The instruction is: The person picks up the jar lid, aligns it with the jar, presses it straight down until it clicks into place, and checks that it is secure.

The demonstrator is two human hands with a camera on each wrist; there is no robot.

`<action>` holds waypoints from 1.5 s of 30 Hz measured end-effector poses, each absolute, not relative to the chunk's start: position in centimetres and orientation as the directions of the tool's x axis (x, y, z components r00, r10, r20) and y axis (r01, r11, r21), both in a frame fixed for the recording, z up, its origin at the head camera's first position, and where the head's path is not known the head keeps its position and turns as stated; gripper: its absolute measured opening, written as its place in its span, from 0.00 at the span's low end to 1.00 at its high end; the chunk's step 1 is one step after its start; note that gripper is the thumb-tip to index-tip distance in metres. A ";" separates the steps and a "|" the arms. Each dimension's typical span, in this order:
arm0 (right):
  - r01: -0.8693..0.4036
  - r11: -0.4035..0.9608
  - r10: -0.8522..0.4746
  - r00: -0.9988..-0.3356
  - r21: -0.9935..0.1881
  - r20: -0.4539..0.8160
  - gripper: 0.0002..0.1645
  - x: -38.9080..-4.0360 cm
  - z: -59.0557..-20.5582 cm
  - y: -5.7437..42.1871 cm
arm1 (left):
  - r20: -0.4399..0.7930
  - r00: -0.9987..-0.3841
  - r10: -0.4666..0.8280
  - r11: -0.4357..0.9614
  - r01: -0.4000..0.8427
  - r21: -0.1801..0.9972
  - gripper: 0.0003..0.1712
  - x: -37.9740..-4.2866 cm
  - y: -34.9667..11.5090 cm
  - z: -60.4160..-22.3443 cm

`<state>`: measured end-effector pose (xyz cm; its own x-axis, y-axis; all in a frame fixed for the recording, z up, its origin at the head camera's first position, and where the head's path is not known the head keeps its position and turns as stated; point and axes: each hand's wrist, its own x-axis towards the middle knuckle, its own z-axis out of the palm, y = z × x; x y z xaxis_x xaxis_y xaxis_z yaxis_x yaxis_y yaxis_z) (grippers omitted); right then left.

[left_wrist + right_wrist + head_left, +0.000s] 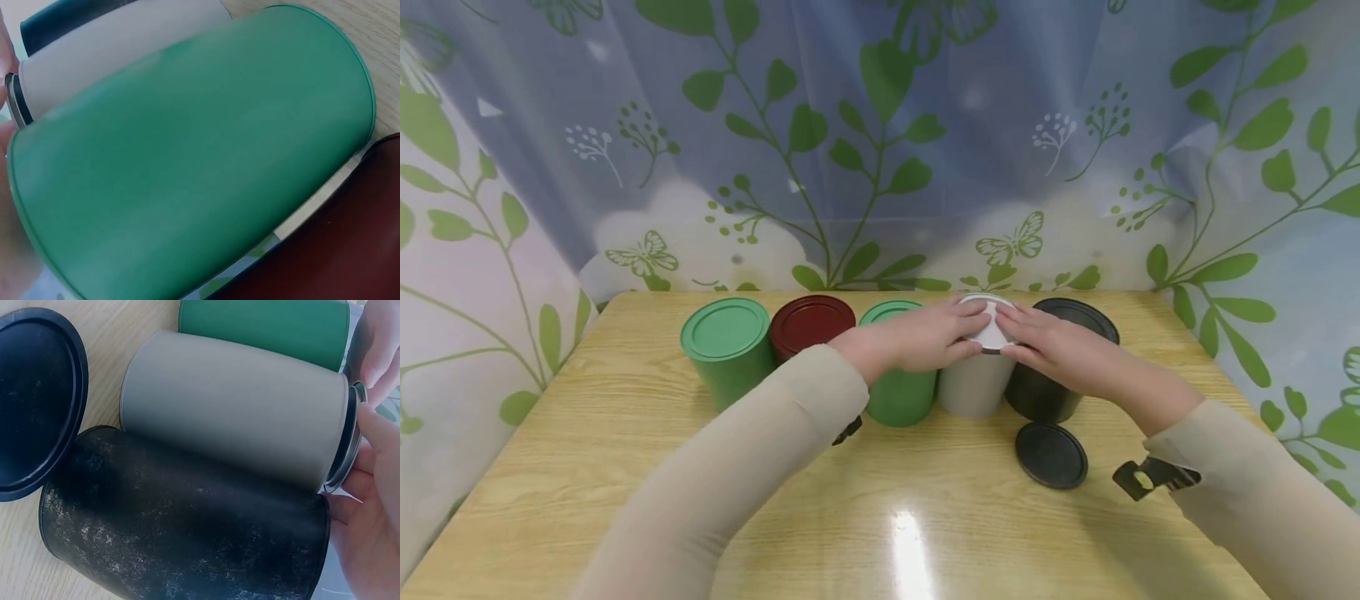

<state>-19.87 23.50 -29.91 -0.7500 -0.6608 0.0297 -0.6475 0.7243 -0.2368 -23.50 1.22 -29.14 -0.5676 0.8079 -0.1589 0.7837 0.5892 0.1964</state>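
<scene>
White lid (992, 335) is sitting on top of the pale grey canister (976, 390), directly under both hands: left hand (925, 335) is covering its left part, right hand (1063, 346) its right part. Fingers are lying mostly straight across the lid, fingertips almost meeting mid-lid, thumbs resting by the near edge; neither hand is clamping round the canister body. Both forearms are reaching forward and converging, beige sleeves (722, 479) covering them down to the wrists. Green canister (901, 400) is standing just left of the grey one, black canister (1043, 396) just right. Loose black lid (1052, 456) is lying on the wooden table (805, 525) in front of the black canister. Further left, dark red canister (812, 323) and another green canister (726, 329) are finishing the row. Right wrist view is showing what head view mostly hides: a dark band between white lid and grey body, plus scuffs on the black canister's side. Left wrist view is mainly showing green wall, that hand only partly visible at the edge.
</scene>
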 end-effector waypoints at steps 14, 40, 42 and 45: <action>-0.633 0.726 -0.661 -0.750 -0.269 -0.018 0.32 -21.2 -29.8 23.4 | -0.183 -0.597 0.781 0.622 0.768 0.151 0.30 -24.6 1.7 -29.6; -0.573 0.773 -0.615 -0.782 -0.272 -0.100 0.37 -21.7 -29.4 22.6 | -0.200 -0.744 0.637 0.747 0.660 -0.076 0.34 -23.1 3.2 -29.8; -0.577 0.772 -0.618 -0.779 -0.266 -0.107 0.37 -21.7 -29.4 22.5 | -0.202 -0.747 0.633 0.749 0.657 -0.084 0.34 -23.1 3.3 -29.8; -0.592 0.766 -0.630 -0.769 -0.250 -0.109 0.36 -21.7 -29.4 22.5 | -0.202 -0.752 0.628 0.752 0.653 -0.093 0.34 -23.1 3.4 -29.9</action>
<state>-21.68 22.47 -29.39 -0.7690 -0.6300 -0.1089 -0.5921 0.7660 -0.2502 -23.06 3.38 -29.90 -0.7518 0.6277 -0.2021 0.6528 0.7518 -0.0934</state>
